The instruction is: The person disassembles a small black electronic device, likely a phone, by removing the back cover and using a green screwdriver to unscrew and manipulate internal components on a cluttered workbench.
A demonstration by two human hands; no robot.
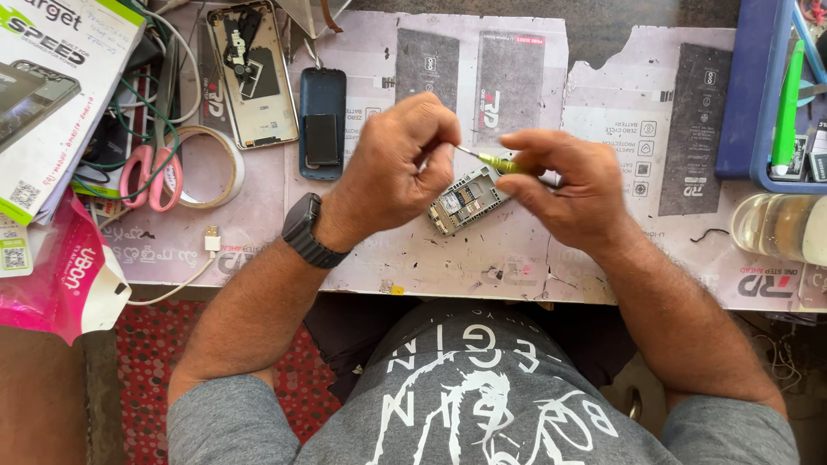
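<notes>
Our left hand (pixel 398 164) curls over the top end of a small opened phone (pixel 466 201); our right hand (pixel 564 185) pinches a yellow-handled screwdriver (pixel 504 163).

We see the phone near the middle of the worktable's (pixel 534 258) front edge, the screwdriver's metal tip running in under our left fingers.

Small opened phone body (pixel 466 201), bare metal and circuit parts, dull shine. Just above it, thin screwdriver (pixel 500 161): glossy yellow-green plastic handle, metal shaft. Left of phone: matt black rubbery wristwatch (pixel 306 231), pink plastic-handled scissors (pixel 152 177). Beneath: worn printed paper sheet (pixel 534 250).
</notes>
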